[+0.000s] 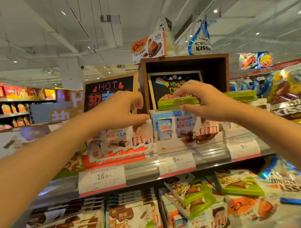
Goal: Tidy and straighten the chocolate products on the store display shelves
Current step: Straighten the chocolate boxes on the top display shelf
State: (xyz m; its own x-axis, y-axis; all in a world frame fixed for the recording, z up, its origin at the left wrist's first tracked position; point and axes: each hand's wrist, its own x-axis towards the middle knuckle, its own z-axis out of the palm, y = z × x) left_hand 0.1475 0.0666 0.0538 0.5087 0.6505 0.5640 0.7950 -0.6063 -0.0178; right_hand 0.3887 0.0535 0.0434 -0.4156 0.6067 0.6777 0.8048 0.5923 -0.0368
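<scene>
My right hand [204, 101] pinches the green boxes [178, 102], fingers on top, thumb under the front edge; they sit stacked on the blue boxes [165, 128] on the upper shelf [212, 156], before a chalkboard [162, 86]. My left hand [119, 111] hovers just left, fingers curled wide, holding nothing.

Glossy cardboard green boxes [178, 102], matt brown wooden crate [185, 59], shiny metal shelf rail [141, 170]
</scene>
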